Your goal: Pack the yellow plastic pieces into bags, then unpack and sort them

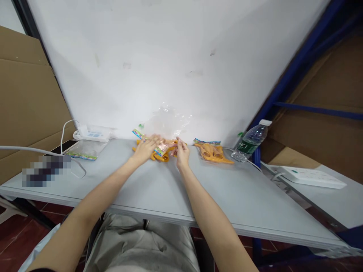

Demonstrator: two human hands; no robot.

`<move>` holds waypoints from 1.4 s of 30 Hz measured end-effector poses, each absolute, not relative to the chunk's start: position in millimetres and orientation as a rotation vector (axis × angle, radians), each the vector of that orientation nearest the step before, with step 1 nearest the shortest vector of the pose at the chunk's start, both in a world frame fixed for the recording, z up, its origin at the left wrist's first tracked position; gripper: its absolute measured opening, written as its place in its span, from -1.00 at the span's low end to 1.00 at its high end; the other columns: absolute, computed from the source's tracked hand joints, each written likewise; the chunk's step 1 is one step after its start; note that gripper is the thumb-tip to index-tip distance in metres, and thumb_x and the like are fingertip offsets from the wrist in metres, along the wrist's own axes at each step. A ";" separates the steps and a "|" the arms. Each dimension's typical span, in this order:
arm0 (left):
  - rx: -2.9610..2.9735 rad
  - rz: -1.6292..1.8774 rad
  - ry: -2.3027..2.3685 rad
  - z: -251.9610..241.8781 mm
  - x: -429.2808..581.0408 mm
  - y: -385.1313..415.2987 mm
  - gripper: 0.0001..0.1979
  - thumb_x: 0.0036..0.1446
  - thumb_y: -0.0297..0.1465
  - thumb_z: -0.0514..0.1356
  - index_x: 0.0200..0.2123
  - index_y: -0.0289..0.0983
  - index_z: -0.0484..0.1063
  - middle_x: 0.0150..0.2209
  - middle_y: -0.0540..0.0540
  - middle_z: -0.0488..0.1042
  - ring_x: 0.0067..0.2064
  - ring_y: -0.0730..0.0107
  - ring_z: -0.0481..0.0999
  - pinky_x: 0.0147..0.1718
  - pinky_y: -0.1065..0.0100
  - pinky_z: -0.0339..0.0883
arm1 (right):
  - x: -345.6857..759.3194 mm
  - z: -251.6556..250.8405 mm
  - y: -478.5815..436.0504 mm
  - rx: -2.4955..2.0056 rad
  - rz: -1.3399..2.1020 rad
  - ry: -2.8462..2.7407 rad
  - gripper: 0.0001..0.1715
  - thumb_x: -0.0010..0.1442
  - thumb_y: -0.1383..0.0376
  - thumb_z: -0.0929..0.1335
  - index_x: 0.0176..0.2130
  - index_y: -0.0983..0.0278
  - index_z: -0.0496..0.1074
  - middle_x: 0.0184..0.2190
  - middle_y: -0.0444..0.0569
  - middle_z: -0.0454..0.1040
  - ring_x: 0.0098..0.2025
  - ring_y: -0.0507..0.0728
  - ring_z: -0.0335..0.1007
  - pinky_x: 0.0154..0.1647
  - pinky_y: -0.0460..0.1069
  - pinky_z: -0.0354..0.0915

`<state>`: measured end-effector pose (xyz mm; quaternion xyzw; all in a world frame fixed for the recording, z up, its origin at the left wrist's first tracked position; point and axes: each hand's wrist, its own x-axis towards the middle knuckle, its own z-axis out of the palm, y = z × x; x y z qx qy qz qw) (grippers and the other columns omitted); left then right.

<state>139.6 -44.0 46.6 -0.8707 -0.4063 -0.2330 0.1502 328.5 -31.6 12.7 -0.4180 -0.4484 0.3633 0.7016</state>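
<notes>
In the head view my left hand (147,148) lies flat, fingers stretched out, over a clear plastic bag (167,119) with a colorful printed header strip (161,148). Under the bag and hand are orange plastic toys (161,156), partly covered, their exact kind unclear. My right hand (182,152) is closed in a pinch at the right side of the bag, seemingly on its film; the fingertips are small in view. The bag's transparent part stands up behind both hands against the white wall. To the right lies a packed bag of similar orange toys (212,152).
A plastic water bottle (251,141) leans at the right end of the table. Another clear bag with a printed strip (86,149), a phone (67,146) and white cables (62,136) lie left. A white power strip (314,176) rests on the right-hand surface. Cardboard (25,94) stands left.
</notes>
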 end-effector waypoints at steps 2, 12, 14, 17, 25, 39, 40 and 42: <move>-2.429 -0.638 -1.267 58.4 108.2 -36.2 -0.35 0.13 -0.61 -0.07 0.30 -0.20 0.18 0.33 -0.20 0.17 0.37 0.21 0.08 0.32 -0.08 -0.17 | 326.7 12.9 -34.1 -0.935 0.845 -1.032 -0.10 0.01 -0.24 0.32 0.10 0.32 0.41 -0.44 -0.08 0.50 -0.68 -0.03 0.13 -0.61 -0.03 0.18; -2.028 -0.274 -1.982 72.4 -77.1 -49.6 -0.27 0.07 -0.60 -0.08 0.35 -0.19 0.08 0.36 -0.15 0.10 0.40 0.09 -0.02 0.30 -0.16 -0.23 | 308.7 0.1 -40.2 -1.003 0.880 -1.285 -0.31 -0.02 -0.24 0.35 -0.23 0.29 0.51 -0.58 -0.09 0.43 -0.73 0.00 0.12 -0.70 -0.02 0.12; -2.036 -0.156 -2.056 60.9 -99.6 -52.1 -0.28 0.05 -0.60 -0.07 0.32 -0.16 0.15 0.33 -0.16 0.17 0.38 0.08 0.05 0.29 -0.20 -0.24 | 308.2 -1.4 -40.8 -1.010 0.880 -1.304 -0.32 -0.03 -0.25 0.35 -0.26 0.27 0.51 -0.58 -0.09 0.43 -0.72 0.00 0.13 -0.69 -0.01 0.12; -2.068 -0.032 -2.139 43.8 -117.8 -52.5 -0.33 0.04 -0.57 -0.03 0.25 -0.12 0.26 0.31 -0.16 0.22 0.36 0.03 0.09 0.28 -0.27 -0.28 | 308.9 -2.5 -40.7 -1.024 0.880 -1.313 -0.33 -0.04 -0.26 0.35 -0.30 0.26 0.50 -0.58 -0.09 0.43 -0.73 0.01 0.13 -0.69 -0.01 0.11; -2.053 0.276 -2.440 32.1 -114.7 -32.6 -0.46 -0.07 -0.38 0.19 0.06 -0.18 0.44 0.32 -0.20 0.19 0.36 -0.24 0.02 0.17 -0.37 -0.10 | 310.4 -3.0 -40.7 -1.046 0.875 -1.326 -0.30 -0.05 -0.30 0.34 -0.31 0.25 0.48 -0.57 -0.10 0.43 -0.73 0.01 0.14 -0.69 -0.01 0.14; -1.916 -0.110 -2.490 0.6 -86.3 -18.1 -0.37 0.24 -0.28 -0.11 0.32 -0.41 0.11 0.37 -0.37 -0.01 0.39 -0.07 -0.04 0.26 -0.12 -0.07 | 310.7 -2.7 -41.7 -1.049 0.855 -1.339 -0.37 -0.04 -0.27 0.35 -0.37 0.22 0.46 -0.60 -0.10 0.43 -0.74 0.01 0.13 -0.69 -0.01 0.14; -1.908 -0.133 -2.503 0.2 -86.3 -16.5 -0.38 0.24 -0.30 -0.11 0.33 -0.40 0.09 0.38 -0.37 -0.01 0.39 -0.07 -0.04 0.27 -0.12 -0.08 | 311.0 -2.7 -41.7 -1.050 0.852 -1.340 -0.39 -0.03 -0.26 0.35 -0.38 0.22 0.46 -0.60 -0.11 0.43 -0.74 0.02 0.13 -0.69 -0.01 0.13; -1.912 -0.153 -2.516 0.2 -86.0 -13.3 -0.38 0.24 -0.35 -0.13 0.34 -0.39 0.07 0.38 -0.36 -0.02 0.39 -0.07 -0.03 0.27 -0.12 -0.07 | 311.6 -3.6 -41.2 -1.064 0.859 -1.343 -0.42 -0.02 -0.24 0.34 -0.38 0.21 0.44 -0.64 -0.12 0.41 -0.74 0.03 0.14 -0.68 0.00 0.14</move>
